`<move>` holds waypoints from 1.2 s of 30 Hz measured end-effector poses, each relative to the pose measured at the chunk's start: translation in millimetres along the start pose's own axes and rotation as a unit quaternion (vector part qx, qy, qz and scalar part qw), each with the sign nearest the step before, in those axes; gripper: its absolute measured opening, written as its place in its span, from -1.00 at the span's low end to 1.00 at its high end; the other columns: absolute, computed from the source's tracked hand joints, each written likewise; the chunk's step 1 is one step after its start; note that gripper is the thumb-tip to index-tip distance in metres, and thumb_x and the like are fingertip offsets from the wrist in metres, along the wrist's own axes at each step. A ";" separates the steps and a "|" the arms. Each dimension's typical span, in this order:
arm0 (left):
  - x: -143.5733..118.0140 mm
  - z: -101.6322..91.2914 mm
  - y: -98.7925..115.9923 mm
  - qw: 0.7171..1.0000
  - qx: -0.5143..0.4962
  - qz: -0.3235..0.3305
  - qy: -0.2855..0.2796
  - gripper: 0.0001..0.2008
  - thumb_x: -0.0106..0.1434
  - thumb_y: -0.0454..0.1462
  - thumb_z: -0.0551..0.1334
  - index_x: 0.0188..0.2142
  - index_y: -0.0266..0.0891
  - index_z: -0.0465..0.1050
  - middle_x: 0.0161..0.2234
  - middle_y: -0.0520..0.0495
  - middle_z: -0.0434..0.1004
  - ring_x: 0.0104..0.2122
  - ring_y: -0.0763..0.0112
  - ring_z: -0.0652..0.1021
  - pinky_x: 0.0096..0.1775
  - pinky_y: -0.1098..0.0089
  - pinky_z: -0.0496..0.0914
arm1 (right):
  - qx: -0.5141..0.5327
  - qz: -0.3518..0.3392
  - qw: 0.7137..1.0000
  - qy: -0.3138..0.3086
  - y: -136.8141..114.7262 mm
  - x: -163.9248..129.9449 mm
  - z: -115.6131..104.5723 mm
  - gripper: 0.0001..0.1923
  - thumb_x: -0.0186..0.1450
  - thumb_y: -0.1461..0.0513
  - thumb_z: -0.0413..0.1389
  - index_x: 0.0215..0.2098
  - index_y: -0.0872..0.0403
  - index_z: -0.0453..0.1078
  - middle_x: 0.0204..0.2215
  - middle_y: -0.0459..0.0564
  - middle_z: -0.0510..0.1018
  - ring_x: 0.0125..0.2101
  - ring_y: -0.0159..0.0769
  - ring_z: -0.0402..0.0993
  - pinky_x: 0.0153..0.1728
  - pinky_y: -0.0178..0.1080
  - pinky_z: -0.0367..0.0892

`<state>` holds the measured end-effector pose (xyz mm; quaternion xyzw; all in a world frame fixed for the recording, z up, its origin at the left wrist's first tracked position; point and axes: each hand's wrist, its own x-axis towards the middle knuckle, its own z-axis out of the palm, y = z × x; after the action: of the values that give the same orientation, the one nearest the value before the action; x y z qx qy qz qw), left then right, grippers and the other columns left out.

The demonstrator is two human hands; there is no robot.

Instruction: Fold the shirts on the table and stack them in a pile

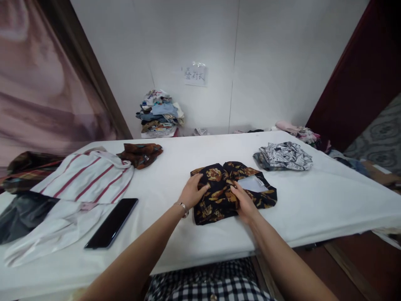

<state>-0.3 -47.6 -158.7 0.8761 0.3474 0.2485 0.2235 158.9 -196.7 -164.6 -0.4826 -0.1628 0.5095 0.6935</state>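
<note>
At the far left, a striped shirt (90, 175) and a phone (112, 223) are lying unfolded on the counter (328, 200). Centrally, the left hand (192, 191) and right hand (243, 202), fingers spread flat, are pressing the dark floral shirt (219, 196), already mostly folded compact; a patterned garment (285, 155) is waiting rightward.

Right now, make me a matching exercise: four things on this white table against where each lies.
Things:
1. black shirt with gold flowers
2. black flat phone
3. white shirt with red stripes
4. black-and-white patterned garment

Places:
A. far right
B. under both hands
C. far left
D. near edge, left of the left hand

Pairs: 1-B, 2-D, 3-C, 4-A
</note>
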 end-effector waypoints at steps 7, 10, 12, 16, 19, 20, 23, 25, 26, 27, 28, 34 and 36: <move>-11.2 19.3 3.8 0.972 0.160 0.098 -0.141 -0.50 0.26 -0.04 0.11 0.16 -0.09 0.29 0.25 -0.20 0.20 0.24 0.01 0.17 0.19 -0.12 0.03 | -0.188 -0.117 0.975 -0.030 6.2 -11.0 -23.5 -0.18 0.06 0.29 0.21 0.27 -0.06 0.10 0.22 -0.06 0.26 0.20 -0.21 0.19 0.21 -0.11 0.09; -8.5 15.7 2.9 0.970 0.146 0.105 -0.163 -0.49 0.24 -0.03 0.13 0.16 -0.06 0.29 0.24 -0.19 0.20 0.25 0.02 0.15 0.20 -0.09 0.01 | -0.213 -0.115 0.970 -0.034 12.0 -24.5 -37.0 -0.29 0.06 0.28 0.19 0.20 -0.03 0.22 0.10 0.00 0.41 0.05 -0.14 0.37 0.00 -0.09 0.35; -3.6 9.9 0.7 0.973 0.117 0.100 -0.174 -0.49 0.23 -0.01 0.13 0.13 -0.08 0.33 0.24 -0.18 0.21 0.25 0.06 0.16 0.21 -0.02 0.02 | -0.203 -0.097 0.974 0.004 15.0 -37.1 -45.6 -0.39 0.06 0.23 0.21 0.10 0.00 0.33 -0.03 0.04 0.51 -0.13 -0.13 0.49 -0.27 -0.14 0.47; 23.8 -3.9 -3.4 0.987 0.070 0.080 -0.121 -0.51 0.24 0.00 0.08 0.08 -0.16 0.38 0.22 -0.18 0.25 0.20 0.20 0.27 0.21 0.14 0.11 | -0.136 -0.071 0.982 0.107 15.2 -64.0 -60.1 -0.48 0.01 0.14 0.32 -0.06 0.05 0.40 -0.17 0.07 0.56 -0.36 -0.21 0.53 -0.49 -0.22 0.46; 60.6 -5.4 -4.0 0.989 0.078 0.079 -0.092 -0.46 0.23 -0.01 0.10 0.13 -0.22 0.30 0.22 -0.22 0.24 0.21 0.19 0.25 0.22 0.13 0.07 | -0.054 0.033 0.989 0.130 8.4 -79.9 -61.8 -0.41 0.03 0.11 0.34 -0.01 0.06 0.33 -0.11 0.13 0.54 -0.27 -0.16 0.56 -0.48 -0.22 0.49; 74.0 -2.7 -3.2 0.989 0.081 0.077 -0.099 -0.43 0.21 -0.01 0.12 0.14 -0.24 0.28 0.23 -0.24 0.23 0.22 0.16 0.24 0.22 0.12 0.06 | -0.031 0.068 0.989 0.127 5.3 -83.4 -59.9 -0.42 0.04 0.11 0.34 -0.01 0.07 0.32 -0.07 0.16 0.52 -0.22 -0.14 0.55 -0.45 -0.22 0.50; 110.3 13.9 2.9 0.984 0.060 0.047 -0.159 -0.34 0.10 0.01 0.22 0.15 -0.25 0.26 0.22 -0.28 0.24 0.21 0.04 0.26 0.20 0.11 0.10 | 0.031 0.127 0.987 0.090 -2.2 -86.0 -47.8 -0.49 0.07 0.13 0.34 -0.07 0.09 0.34 -0.02 0.17 0.50 -0.12 -0.13 0.51 -0.41 -0.23 0.51; 128.1 28.5 9.4 0.977 0.029 0.026 -0.210 -0.29 0.00 0.00 0.30 0.12 -0.22 0.29 0.17 -0.28 0.31 0.15 -0.01 0.33 0.15 0.14 0.19 | 0.065 0.132 0.987 0.059 -3.7 -81.0 -37.3 -0.56 0.08 0.14 0.33 -0.12 0.10 0.37 -0.03 0.13 0.50 -0.09 -0.14 0.49 -0.39 -0.23 0.51; 135.2 35.7 12.8 0.973 0.014 0.021 -0.229 -0.28 -0.04 -0.01 0.33 0.11 -0.19 0.30 0.14 -0.26 0.36 0.12 -0.01 0.38 0.12 0.16 0.23 | 0.079 0.129 0.987 0.046 -3.2 -76.8 -32.3 -0.59 0.09 0.14 0.32 -0.14 0.10 0.39 -0.03 0.11 0.51 -0.10 -0.16 0.49 -0.38 -0.22 0.51; 141.4 42.3 16.0 0.970 0.001 0.020 -0.242 -0.28 -0.07 -0.02 0.35 0.09 -0.16 0.32 0.10 -0.23 0.41 0.08 0.01 0.42 0.09 0.19 0.26 | 0.092 0.124 0.987 0.037 -1.9 -71.9 -27.7 -0.62 0.10 0.15 0.31 -0.16 0.10 0.40 -0.04 0.09 0.51 -0.13 -0.19 0.50 -0.37 -0.23 0.51; 147.1 48.3 18.9 0.968 -0.011 0.023 -0.250 -0.29 -0.09 -0.03 0.37 0.07 -0.14 0.34 0.07 -0.20 0.45 0.05 0.04 0.45 0.07 0.22 0.29 | 0.103 0.119 0.987 0.033 0.1 -66.5 -23.7 -0.64 0.11 0.15 0.31 -0.17 0.10 0.41 -0.06 0.07 0.52 -0.17 -0.23 0.51 -0.36 -0.24 0.50; 175.0 67.9 25.7 0.959 -0.071 0.001 -0.276 -0.34 -0.26 -0.13 0.45 -0.08 -0.18 0.45 -0.09 -0.19 0.57 -0.12 0.04 0.55 -0.06 0.22 0.40 | 0.160 0.100 0.975 0.118 18.5 -38.0 -12.1 -0.71 0.04 0.23 0.35 -0.31 0.10 0.43 -0.42 -0.08 0.59 -0.52 -0.45 0.45 -0.52 -0.41 0.37; 179.2 67.0 26.4 0.954 -0.089 -0.011 -0.285 -0.36 -0.28 -0.13 0.45 -0.13 -0.20 0.48 -0.15 -0.19 0.60 -0.16 0.05 0.57 -0.11 0.22 0.42 | 0.186 0.099 0.968 0.137 22.5 -33.4 -11.2 -0.76 0.01 0.28 0.35 -0.40 0.10 0.41 -0.50 -0.12 0.57 -0.57 -0.47 0.42 -0.53 -0.42 0.34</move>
<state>166.3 49.3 -145.6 0.8830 0.2557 0.0160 0.3933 140.3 -230.9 -179.9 -0.4241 0.0798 0.5264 0.7326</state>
